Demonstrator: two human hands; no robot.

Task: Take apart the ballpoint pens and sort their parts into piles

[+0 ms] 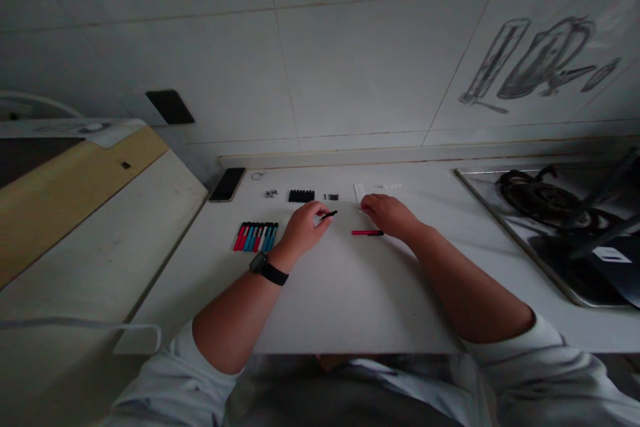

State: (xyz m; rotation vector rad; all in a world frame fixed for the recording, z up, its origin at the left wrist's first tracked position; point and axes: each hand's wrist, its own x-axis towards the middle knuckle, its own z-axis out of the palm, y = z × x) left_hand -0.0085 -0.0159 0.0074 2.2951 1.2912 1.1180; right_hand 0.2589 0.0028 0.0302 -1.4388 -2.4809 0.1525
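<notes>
My left hand (306, 225), a dark watch on its wrist, pinches a small black pen part (329, 215) between thumb and fingers. Over on the right, the fingers of my right hand (389, 213) are closed at the near end of a few thin white sticks (359, 192). What its fingertips hold is too small to make out. Just below that hand lies a red pen (367, 233) with a black end. Behind my left hand stands a row of black pieces (301, 196), with smaller dark clips (331, 197) beside it.
Several red, blue and white pens (256, 237) lie in a row at left. Farther back are small metal bits (271, 193), a phone (228, 185) and tiny white pieces (392, 186). A gas stove (550, 213) borders the white counter (350, 307) at right; a tiled wall rises behind.
</notes>
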